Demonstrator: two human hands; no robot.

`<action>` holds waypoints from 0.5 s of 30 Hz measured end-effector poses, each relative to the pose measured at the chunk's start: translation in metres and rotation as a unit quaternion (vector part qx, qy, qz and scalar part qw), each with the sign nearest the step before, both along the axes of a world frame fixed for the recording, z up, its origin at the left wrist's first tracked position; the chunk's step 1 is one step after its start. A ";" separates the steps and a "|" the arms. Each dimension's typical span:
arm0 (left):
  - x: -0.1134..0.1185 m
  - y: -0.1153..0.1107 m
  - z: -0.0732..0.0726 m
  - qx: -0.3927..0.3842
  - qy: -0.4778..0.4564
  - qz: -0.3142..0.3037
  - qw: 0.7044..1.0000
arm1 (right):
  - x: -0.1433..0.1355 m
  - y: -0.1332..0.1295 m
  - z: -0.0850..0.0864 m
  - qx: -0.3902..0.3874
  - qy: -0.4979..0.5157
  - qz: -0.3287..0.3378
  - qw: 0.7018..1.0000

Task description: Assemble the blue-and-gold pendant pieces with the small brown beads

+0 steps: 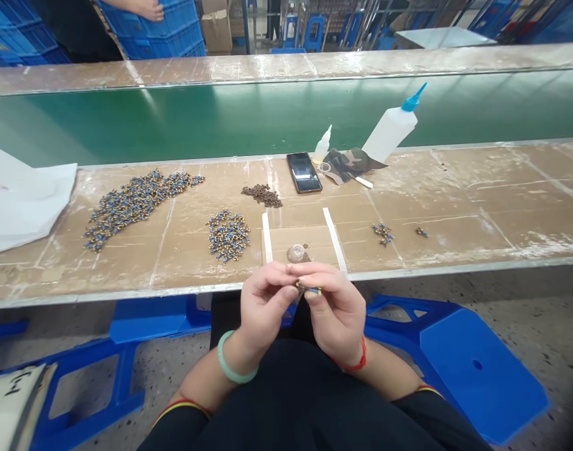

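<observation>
Both hands meet in front of my body, just off the bench's near edge. A small blue and gold metal piece (311,290) is pinched in my right hand (336,307), between thumb and forefinger. My left hand (268,304) is closed too, its thumb and fingertips at the piece's left end; whether it grips the same piece or another tiny part is hidden. Right behind the fingers, a small round clear dish (296,253) sits on a cardboard pad (300,235) with white tape strips. Similar pieces lie in a nearby pile (228,235) and a small cluster (382,233).
A larger pile of blue and gold pieces (136,203) and some small brown bits (262,195) lie to the left. Behind are a phone (304,172), a small dropper bottle (322,148), a camouflage cloth (352,164) and a white bottle (390,131). A blue stool (479,369) stands right.
</observation>
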State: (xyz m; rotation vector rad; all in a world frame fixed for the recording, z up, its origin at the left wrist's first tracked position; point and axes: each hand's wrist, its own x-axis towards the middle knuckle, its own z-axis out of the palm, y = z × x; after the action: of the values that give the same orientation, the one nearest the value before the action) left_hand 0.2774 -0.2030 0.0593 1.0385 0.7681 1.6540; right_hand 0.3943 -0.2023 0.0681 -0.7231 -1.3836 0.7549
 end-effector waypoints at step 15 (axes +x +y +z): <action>0.007 -0.013 0.016 0.106 0.145 0.044 0.983 | -0.002 0.003 -0.023 0.043 0.029 -0.080 0.995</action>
State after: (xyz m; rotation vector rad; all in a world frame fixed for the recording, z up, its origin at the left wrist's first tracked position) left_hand 0.2841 -0.2156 0.0757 1.4383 0.8484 1.7066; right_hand 0.3923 -0.1994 0.0455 -0.7296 -1.2801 0.5823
